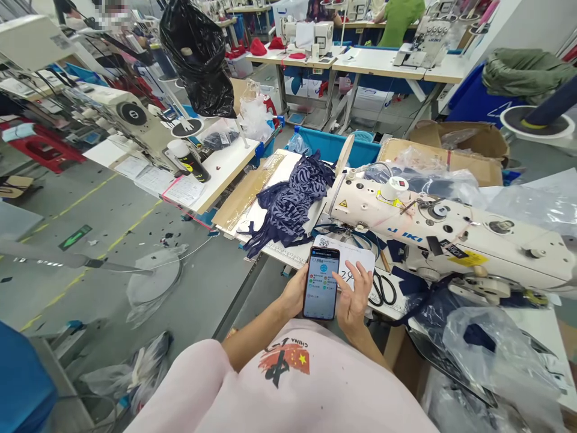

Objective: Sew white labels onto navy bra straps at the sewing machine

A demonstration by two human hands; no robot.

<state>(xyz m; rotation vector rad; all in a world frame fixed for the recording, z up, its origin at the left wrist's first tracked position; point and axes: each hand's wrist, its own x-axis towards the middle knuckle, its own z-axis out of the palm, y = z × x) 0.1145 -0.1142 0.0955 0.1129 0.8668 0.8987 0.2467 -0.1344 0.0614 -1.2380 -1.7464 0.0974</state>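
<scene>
My left hand (295, 293) is wrapped round the left edge of a smartphone (321, 284), which stands upright in front of my shirt with its screen lit. Over the phone's right edge hovers my right hand (354, 294), fingers apart, a fingertip close to the screen; whether it touches I cannot tell. Behind the phone lies a white paper card (360, 255) with a QR code and handwritten marks, partly hidden by my right hand. Black-handled scissors (384, 290) rest just right of that hand. A pile of navy patterned fabric pieces (288, 207) lies beyond the phone.
A white JUKI sewing machine (433, 222) spans the right of my table. Clear plastic bags (496, 343) lie at lower right. A second sewing table (225, 174) stands at left with a spray can (192, 162). A blue bin (311, 137) and cardboard boxes (406, 150) are behind.
</scene>
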